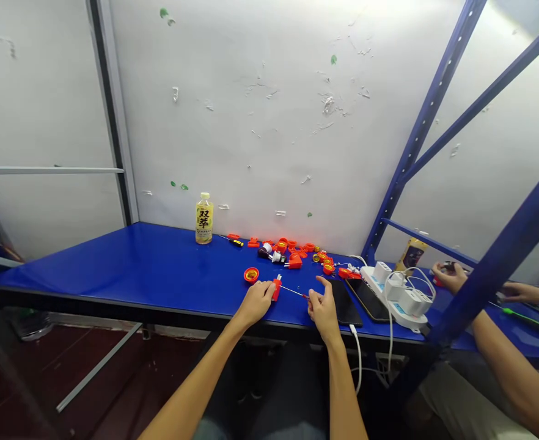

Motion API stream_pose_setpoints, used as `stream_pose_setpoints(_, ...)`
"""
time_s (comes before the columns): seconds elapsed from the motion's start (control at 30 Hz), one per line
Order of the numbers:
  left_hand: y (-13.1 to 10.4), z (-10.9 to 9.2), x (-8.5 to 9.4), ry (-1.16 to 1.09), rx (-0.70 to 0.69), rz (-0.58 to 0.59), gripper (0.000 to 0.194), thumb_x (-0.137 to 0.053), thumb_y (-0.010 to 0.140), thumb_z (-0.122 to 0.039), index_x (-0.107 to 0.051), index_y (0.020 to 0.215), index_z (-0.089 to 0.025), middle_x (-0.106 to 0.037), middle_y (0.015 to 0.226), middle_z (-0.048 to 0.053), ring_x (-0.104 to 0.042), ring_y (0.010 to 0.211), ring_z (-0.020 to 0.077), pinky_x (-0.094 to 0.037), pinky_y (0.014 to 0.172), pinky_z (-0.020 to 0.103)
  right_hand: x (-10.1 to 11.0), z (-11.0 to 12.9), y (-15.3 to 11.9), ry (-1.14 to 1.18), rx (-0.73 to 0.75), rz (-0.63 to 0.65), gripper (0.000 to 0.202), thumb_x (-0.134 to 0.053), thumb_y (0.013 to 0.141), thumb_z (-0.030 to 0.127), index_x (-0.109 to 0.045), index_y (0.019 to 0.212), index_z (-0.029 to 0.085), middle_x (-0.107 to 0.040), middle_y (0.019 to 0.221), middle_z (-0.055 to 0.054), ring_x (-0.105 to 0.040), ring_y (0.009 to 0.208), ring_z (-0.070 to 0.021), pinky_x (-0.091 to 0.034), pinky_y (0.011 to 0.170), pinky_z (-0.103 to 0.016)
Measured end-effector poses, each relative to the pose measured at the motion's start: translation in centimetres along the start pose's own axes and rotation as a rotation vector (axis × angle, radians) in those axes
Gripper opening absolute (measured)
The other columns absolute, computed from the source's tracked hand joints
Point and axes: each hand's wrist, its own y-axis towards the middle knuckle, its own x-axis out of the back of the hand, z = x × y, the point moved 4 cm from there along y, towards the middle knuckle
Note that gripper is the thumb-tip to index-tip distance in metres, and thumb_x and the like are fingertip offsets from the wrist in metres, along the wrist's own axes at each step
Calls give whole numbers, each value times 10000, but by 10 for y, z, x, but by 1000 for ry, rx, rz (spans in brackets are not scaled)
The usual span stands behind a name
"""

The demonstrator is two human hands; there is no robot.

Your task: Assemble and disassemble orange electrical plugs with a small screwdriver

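On the blue tabletop, my left hand is closed around a small red plug piece whose pale prongs point away from me. My right hand grips a screwdriver, with the index finger raised off it. The thin metal shaft runs left toward the red piece; whether its tip touches is too small to tell. Just beyond my left hand lies a round red lamp socket with a brass-coloured inside. Farther back are a red plug adapter and several loose red parts.
A drink bottle and a yellow-black screwdriver stand and lie near the wall. To my right are two phones, a white power strip with cables, and a blue metal post. Beyond it, another person's hands work.
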Motion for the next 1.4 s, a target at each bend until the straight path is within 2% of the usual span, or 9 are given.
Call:
stream_pose_setpoints(0.13,0,0,0,-5,-7,-8,458,-274,937,-466,-547,673,-210,-648,735,43,-544,745,206,-398,717,331,1,3,-2,83,-61,55,515,-604,816,470,-401,1238,257,-384,635,99,-320,458,-71,-227,416,-188)
stream_pose_setpoints(0.23,0,-1,0,-11,-7,-13,445,-287,938,-443,-548,663,-209,-651,730,38,-550,741,205,-398,703,326,1,3,-2,78,-81,50,459,-545,845,513,-434,1207,253,-357,626,90,-318,462,-83,-217,410,-199)
stream_pose_setpoints(0.33,0,-1,1,-3,-12,-20,455,-283,940,-442,-545,649,-211,-650,714,33,-551,731,204,-396,696,320,0,3,-2,49,-65,18,445,-489,875,536,-452,1204,238,-332,599,88,-310,463,-93,-225,413,-209)
stream_pose_setpoints(0.6,1,0,1,-25,4,-17,440,-268,929,-447,-514,650,-210,-647,734,37,-545,737,203,-385,701,321,1,5,-3,18,27,-2,487,-575,832,463,-416,1242,252,-413,706,74,-360,512,-77,-239,423,-184)
stream_pose_setpoints(0.8,1,0,2,-35,2,-24,456,-271,922,-471,-520,643,-210,-630,704,29,-544,710,195,-395,715,316,-2,0,-2,6,-13,52,445,-466,899,534,-456,1223,230,-308,591,96,-329,487,-102,-288,454,-215)
stream_pose_setpoints(1.0,1,0,3,-35,4,-23,458,-282,914,-469,-555,658,-206,-654,734,37,-557,747,202,-392,728,314,3,4,-2,-111,153,-46,481,-551,864,460,-461,1268,216,-510,804,26,-461,590,-104,-384,514,-227)
stream_pose_setpoints(1.07,2,1,3,-41,12,-26,448,-282,911,-465,-543,655,-205,-648,736,39,-555,750,202,-385,722,311,2,1,-1,-115,114,-20,455,-497,898,479,-470,1258,202,-507,740,28,-461,564,-115,-379,491,-234)
stream_pose_setpoints(1.2,3,3,3,-64,36,-29,435,-270,909,-467,-493,642,-206,-604,697,29,-527,697,187,-360,674,303,-2,-4,-2,-157,52,35,455,-391,946,493,-473,1273,187,-347,541,88,-358,455,-123,-317,437,-241)
stream_pose_setpoints(1.4,2,3,3,-72,31,-11,448,-287,915,-471,-551,678,-197,-631,733,37,-542,728,192,-367,703,304,2,7,-4,-247,244,-84,504,-488,902,440,-434,1338,194,-548,836,-7,-553,717,-154,-464,622,-266)
